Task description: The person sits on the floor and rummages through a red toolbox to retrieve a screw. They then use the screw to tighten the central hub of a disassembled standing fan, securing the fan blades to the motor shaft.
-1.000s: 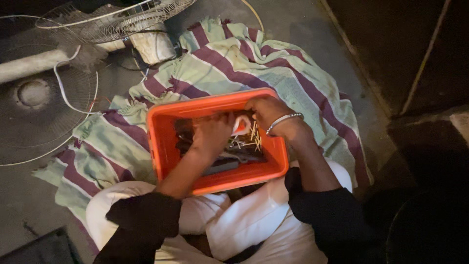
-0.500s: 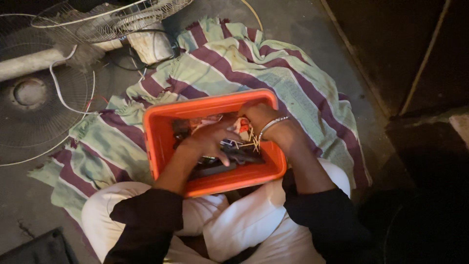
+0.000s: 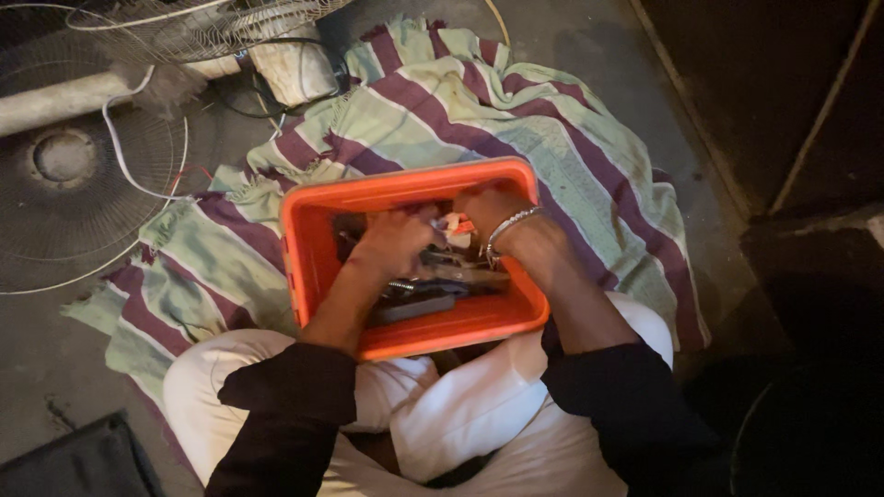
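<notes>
We sit on a striped cloth (image 3: pixel 552 147) spread over the floor, a fan grille (image 3: pixel 64 184) lying to its left. On the cloth, against our knees, rests an orange crate (image 3: pixel 313 230) of tools (image 3: pixel 433 294) — both hands are inside it. Our left hand (image 3: pixel 396 241) curls loosely over the tools; our right hand (image 3: pixel 483 207), bracelet (image 3: pixel 508 228) at the wrist, dips in beside it — its grip we cannot tell.
</notes>
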